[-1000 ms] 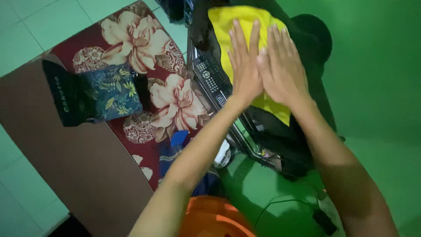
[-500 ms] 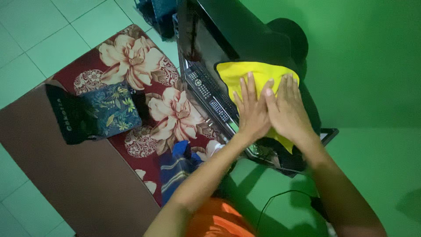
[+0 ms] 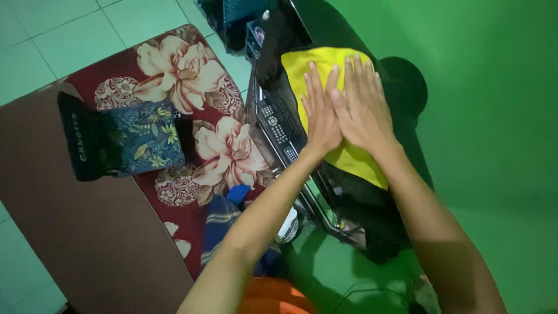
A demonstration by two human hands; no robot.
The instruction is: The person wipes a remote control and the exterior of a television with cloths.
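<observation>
Both hands lie flat and open, side by side, on the yellow cloth (image 3: 325,67): left hand (image 3: 321,113), right hand (image 3: 360,110). The cloth lies on the black television (image 3: 372,203), its long axis running from the fingertips back under the wrists.

Soft matt yellow cloth (image 3: 343,157) on glossy black plastic television (image 3: 325,23); woven floral rug (image 3: 174,64).

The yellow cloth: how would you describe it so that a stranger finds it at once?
Find the black television by the green wall. On its top lies the yellow cloth, under both flat hands: left, right. Nothing else here is yellow.
</observation>
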